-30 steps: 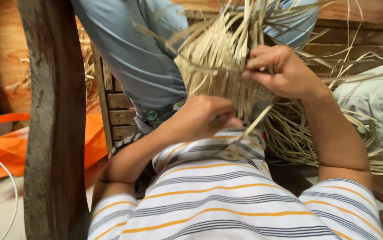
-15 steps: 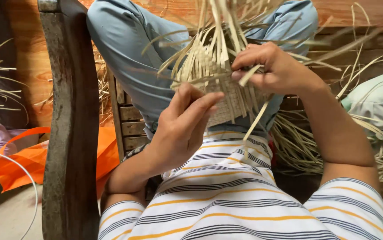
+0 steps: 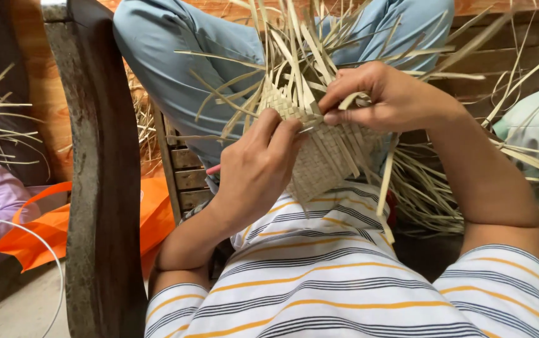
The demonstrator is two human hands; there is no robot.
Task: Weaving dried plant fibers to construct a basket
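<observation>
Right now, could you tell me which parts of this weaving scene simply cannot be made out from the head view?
- Woven piece: its near side is covered by the left hand, its far edge by the right hand.
- Left fingertips: tucked against the weave, so their grip is unclear.
- Loose strips: their tips are cut off by the top edge.
- Orange bag: partly hidden behind the dark wooden post.
</observation>
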